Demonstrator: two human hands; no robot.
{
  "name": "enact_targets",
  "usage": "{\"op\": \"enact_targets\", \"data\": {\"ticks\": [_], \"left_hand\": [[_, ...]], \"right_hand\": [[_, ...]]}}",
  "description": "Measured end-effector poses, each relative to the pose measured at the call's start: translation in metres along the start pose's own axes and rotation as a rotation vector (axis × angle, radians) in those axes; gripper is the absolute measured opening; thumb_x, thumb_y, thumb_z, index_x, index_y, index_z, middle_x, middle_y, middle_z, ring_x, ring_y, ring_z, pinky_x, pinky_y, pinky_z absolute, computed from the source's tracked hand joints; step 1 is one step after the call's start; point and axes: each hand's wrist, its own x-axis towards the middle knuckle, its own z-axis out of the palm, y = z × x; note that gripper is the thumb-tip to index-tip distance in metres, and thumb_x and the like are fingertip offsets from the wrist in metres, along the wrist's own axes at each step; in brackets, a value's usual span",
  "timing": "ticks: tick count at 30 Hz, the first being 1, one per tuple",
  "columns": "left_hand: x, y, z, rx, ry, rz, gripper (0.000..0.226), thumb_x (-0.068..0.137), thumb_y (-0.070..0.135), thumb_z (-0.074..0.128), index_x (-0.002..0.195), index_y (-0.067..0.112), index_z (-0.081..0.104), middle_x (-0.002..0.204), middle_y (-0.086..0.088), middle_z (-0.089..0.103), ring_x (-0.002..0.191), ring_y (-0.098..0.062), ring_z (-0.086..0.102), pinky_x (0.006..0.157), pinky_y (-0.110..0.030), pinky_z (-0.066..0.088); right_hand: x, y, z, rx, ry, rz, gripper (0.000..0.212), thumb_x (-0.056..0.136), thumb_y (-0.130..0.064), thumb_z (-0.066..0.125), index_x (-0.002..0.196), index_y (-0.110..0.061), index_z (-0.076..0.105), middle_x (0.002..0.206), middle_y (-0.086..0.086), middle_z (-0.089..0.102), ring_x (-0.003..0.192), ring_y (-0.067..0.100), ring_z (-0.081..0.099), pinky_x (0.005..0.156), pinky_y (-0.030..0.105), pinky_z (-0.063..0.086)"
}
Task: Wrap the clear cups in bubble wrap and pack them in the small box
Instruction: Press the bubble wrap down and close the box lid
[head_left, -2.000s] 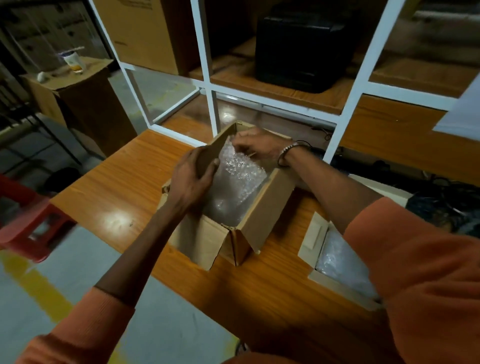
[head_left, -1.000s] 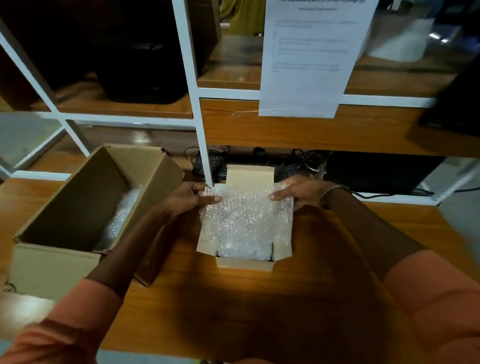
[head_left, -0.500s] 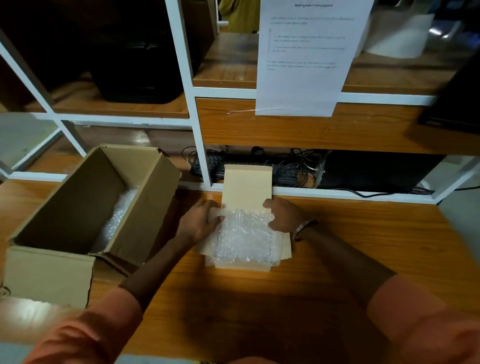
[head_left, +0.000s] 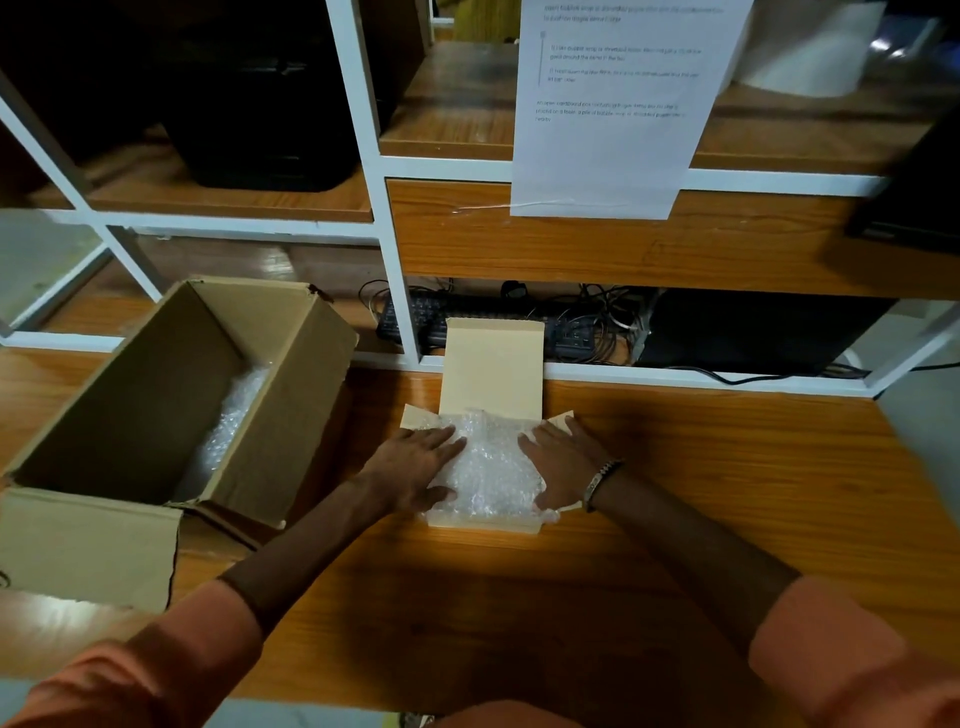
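Observation:
A small pale cardboard box (head_left: 491, 366) lies on the wooden table, its lid flap standing up at the far side. A sheet of bubble wrap (head_left: 488, 467) fills its top. My left hand (head_left: 415, 467) lies flat on the wrap's left side, fingers spread. My right hand (head_left: 561, 462), with a bracelet on the wrist, lies flat on the wrap's right side. Both palms press down on the wrap. No clear cup shows; whatever is under the wrap is hidden.
A large brown cardboard box (head_left: 270, 415) stands open at the left with more bubble wrap (head_left: 228, 421) inside. A white-framed shelf (head_left: 400, 291) rises behind the table, holding a keyboard (head_left: 467, 322), cables and black cases. A printed paper sheet (head_left: 608, 104) hangs from it.
My hands left the large box, took up the bubble wrap over the small box, lowered it in, and now lie flat on it. The view shifted right.

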Motion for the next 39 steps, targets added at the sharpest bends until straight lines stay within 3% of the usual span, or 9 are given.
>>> {"op": "enact_targets", "data": {"ticks": [8, 14, 18, 21, 24, 28, 31, 34, 39], "left_hand": [[0.019, -0.011, 0.008, 0.104, -0.052, 0.023, 0.101, 0.103, 0.067, 0.044, 0.169, 0.009, -0.006, 0.178, -0.015, 0.002, 0.165, -0.027, 0.006, 0.131, -0.049, -0.001], [0.026, -0.01, -0.003, 0.13, -0.109, 0.025, 0.12, 0.091, 0.07, 0.065, 0.169, 0.007, -0.001, 0.178, -0.013, 0.01, 0.165, -0.027, 0.012, 0.132, -0.051, 0.002], [0.032, -0.008, -0.008, 0.153, -0.099, 0.022, 0.122, 0.085, 0.07, 0.072, 0.169, 0.007, 0.008, 0.176, -0.013, 0.018, 0.163, -0.029, 0.018, 0.133, -0.052, 0.007], [0.033, -0.006, -0.006, 0.153, -0.08, 0.02, 0.124, 0.084, 0.071, 0.073, 0.168, 0.005, 0.009, 0.175, -0.015, 0.021, 0.162, -0.031, 0.021, 0.132, -0.05, 0.005], [0.032, -0.008, -0.001, 0.165, -0.038, 0.017, 0.125, 0.085, 0.075, 0.068, 0.168, 0.004, 0.008, 0.175, -0.016, 0.02, 0.162, -0.031, 0.021, 0.132, -0.051, 0.002], [0.024, -0.01, 0.004, 0.169, 0.056, 0.024, 0.115, 0.088, 0.076, 0.063, 0.168, 0.008, 0.016, 0.173, -0.014, 0.025, 0.161, -0.03, 0.022, 0.133, -0.05, 0.004], [0.017, -0.013, 0.012, 0.15, 0.069, 0.02, 0.106, 0.094, 0.072, 0.059, 0.168, 0.008, 0.017, 0.174, -0.015, 0.024, 0.162, -0.03, 0.019, 0.132, -0.046, 0.001], [0.016, -0.02, 0.013, 0.135, 0.013, 0.031, 0.104, 0.097, 0.072, 0.054, 0.168, 0.007, 0.016, 0.176, -0.015, 0.018, 0.164, -0.029, 0.012, 0.134, -0.046, -0.002], [0.028, -0.016, 0.013, 0.114, 0.003, 0.029, 0.109, 0.094, 0.073, 0.059, 0.167, 0.005, 0.017, 0.176, -0.016, 0.019, 0.165, -0.029, 0.01, 0.133, -0.042, -0.003]], "right_hand": [[0.01, 0.0, 0.0, -0.077, -0.108, -0.019, 0.109, 0.098, -0.071, 0.051, 0.169, -0.006, 0.0, 0.179, 0.012, 0.001, 0.166, 0.028, 0.0, 0.13, 0.062, 0.002], [0.02, -0.001, 0.006, -0.048, -0.181, -0.047, 0.114, 0.096, -0.068, 0.054, 0.168, -0.004, -0.007, 0.178, 0.014, -0.009, 0.165, 0.03, -0.011, 0.129, 0.063, -0.001], [0.025, 0.011, -0.003, 0.042, -0.229, -0.071, 0.118, 0.091, -0.066, 0.066, 0.17, -0.007, 0.001, 0.178, 0.012, -0.007, 0.165, 0.027, -0.009, 0.13, 0.06, -0.003], [0.02, 0.008, -0.012, 0.083, -0.202, -0.061, 0.108, 0.086, -0.059, 0.074, 0.167, -0.008, 0.023, 0.177, 0.017, 0.004, 0.165, 0.031, -0.001, 0.131, 0.059, 0.006], [0.011, 0.001, -0.02, -0.082, -0.035, -0.032, 0.088, 0.075, -0.07, 0.078, 0.142, -0.016, 0.061, 0.157, 0.013, 0.039, 0.148, 0.034, 0.031, 0.116, 0.054, 0.033], [0.004, -0.003, -0.02, -0.094, -0.006, -0.05, 0.068, 0.08, -0.068, 0.076, 0.126, -0.019, 0.068, 0.137, 0.007, 0.061, 0.131, 0.028, 0.048, 0.108, 0.046, 0.037], [0.0, -0.004, -0.008, -0.05, 0.034, -0.061, 0.076, 0.089, -0.063, 0.07, 0.14, -0.008, 0.058, 0.138, 0.011, 0.062, 0.13, 0.029, 0.053, 0.112, 0.046, 0.041], [0.0, -0.002, 0.0, -0.046, 0.014, -0.083, 0.1, 0.097, -0.062, 0.061, 0.164, 0.0, 0.021, 0.165, 0.019, 0.036, 0.155, 0.032, 0.032, 0.127, 0.052, 0.024], [0.009, 0.0, 0.012, 0.041, -0.044, -0.125, 0.105, 0.098, -0.06, 0.057, 0.168, -0.001, 0.005, 0.177, 0.018, 0.007, 0.165, 0.029, 0.007, 0.132, 0.057, 0.003]]}}
